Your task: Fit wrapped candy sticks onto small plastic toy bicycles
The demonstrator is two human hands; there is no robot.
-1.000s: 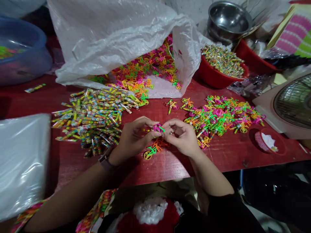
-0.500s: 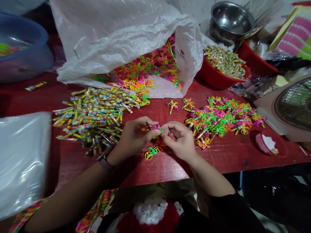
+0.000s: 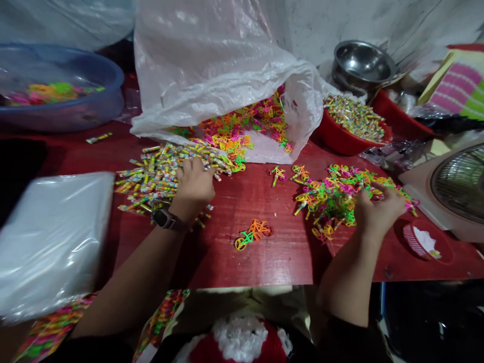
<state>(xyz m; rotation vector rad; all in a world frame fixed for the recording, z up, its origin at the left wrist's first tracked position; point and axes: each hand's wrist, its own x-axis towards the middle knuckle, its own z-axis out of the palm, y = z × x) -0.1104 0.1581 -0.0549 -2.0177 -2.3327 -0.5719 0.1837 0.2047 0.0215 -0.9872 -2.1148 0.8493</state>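
Observation:
My left hand (image 3: 194, 184), with a dark band on its wrist, rests on a pile of slim wrapped candy tubes (image 3: 151, 184). Its fingers are loosely spread and the tips are partly hidden among the tubes. Over at the right, my right hand (image 3: 380, 206) hovers at the edge of a heap of small plastic toy bicycles (image 3: 336, 194), several with tubes attached. Thumb and fingers there are apart, and I see nothing held. Between the hands, a few loose toy bicycles (image 3: 253, 235) in orange, green and yellow lie on the red table (image 3: 234, 267).
A large white plastic bag (image 3: 212, 65) spills toy bicycles at the back. Around it stand a blue basin (image 3: 94, 108), a red bowl of tubes (image 3: 340, 138) and a metal bowl (image 3: 363, 63). Clear plastic sheets (image 3: 60, 227) lie left; a fan (image 3: 457, 186) stands right.
My hands have parted from the middle, where they held a pink and green toy. The left went to the tube pile, the right to the bicycle heap. The view has shifted slightly.

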